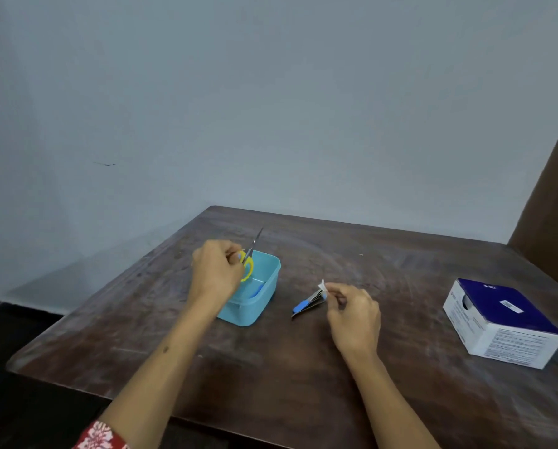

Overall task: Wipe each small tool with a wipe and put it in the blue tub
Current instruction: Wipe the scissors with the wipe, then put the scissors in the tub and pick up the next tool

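Observation:
My left hand (217,270) grips small scissors (251,254) by their yellow handles, blades pointing up and away, just above the near-left corner of the light blue tub (261,303). A blue-handled tool (257,290) lies inside the tub. My right hand (352,311) pinches a small white wipe (323,286) at the end of a blue-handled tool with metal blades (306,305), which lies on the brown table (303,367) right of the tub.
A blue and white box (504,322) stands near the table's right edge. A grey wall runs behind the table, and a brown panel (553,196) rises at the far right. The table's left edge drops off beside the tub.

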`<act>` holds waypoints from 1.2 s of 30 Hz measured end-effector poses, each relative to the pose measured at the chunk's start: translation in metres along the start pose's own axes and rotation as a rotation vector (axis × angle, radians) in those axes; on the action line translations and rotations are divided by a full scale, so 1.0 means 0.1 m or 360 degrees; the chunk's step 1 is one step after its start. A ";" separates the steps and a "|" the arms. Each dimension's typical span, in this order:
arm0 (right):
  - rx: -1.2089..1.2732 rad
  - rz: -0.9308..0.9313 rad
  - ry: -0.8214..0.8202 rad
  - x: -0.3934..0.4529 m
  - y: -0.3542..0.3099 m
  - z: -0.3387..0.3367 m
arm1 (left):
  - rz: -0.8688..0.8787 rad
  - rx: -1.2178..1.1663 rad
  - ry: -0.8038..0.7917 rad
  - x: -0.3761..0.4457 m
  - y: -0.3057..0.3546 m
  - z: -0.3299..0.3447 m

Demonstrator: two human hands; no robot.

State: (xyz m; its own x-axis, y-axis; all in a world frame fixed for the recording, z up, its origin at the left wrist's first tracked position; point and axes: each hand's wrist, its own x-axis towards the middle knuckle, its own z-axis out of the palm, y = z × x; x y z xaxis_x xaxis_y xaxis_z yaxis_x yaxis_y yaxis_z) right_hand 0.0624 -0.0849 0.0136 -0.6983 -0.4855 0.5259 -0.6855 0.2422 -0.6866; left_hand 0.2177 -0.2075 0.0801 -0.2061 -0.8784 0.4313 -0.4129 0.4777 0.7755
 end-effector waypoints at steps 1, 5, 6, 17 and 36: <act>0.0004 0.0003 -0.0001 0.00 -0.01 0.00 | -0.0049 0.0073 -0.0038 -0.01 -0.03 0.00; 0.0021 0.0015 -0.0027 -0.01 -0.03 -0.01 | -0.0107 0.0305 -0.0114 -0.12 -0.02 0.00; 0.0029 0.0016 -0.0027 -0.01 -0.04 -0.02 | -0.0113 0.0343 -0.0132 -0.13 0.00 0.00; 0.0055 0.0019 -0.0014 -0.01 -0.06 -0.03 | -0.0156 0.0596 -0.0198 -0.16 0.11 0.08; 0.0313 0.0115 0.0236 0.03 0.01 -0.01 | 0.0097 0.0741 -0.0160 -0.11 0.00 0.20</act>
State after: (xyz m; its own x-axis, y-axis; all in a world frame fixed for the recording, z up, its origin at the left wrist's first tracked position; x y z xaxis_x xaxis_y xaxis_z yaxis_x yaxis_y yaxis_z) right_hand 0.0589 -0.0853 0.0149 -0.7765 -0.3409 0.5299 -0.5897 0.0969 -0.8018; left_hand 0.2025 -0.1982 0.0662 -0.3176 -0.8573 0.4053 -0.7461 0.4897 0.4511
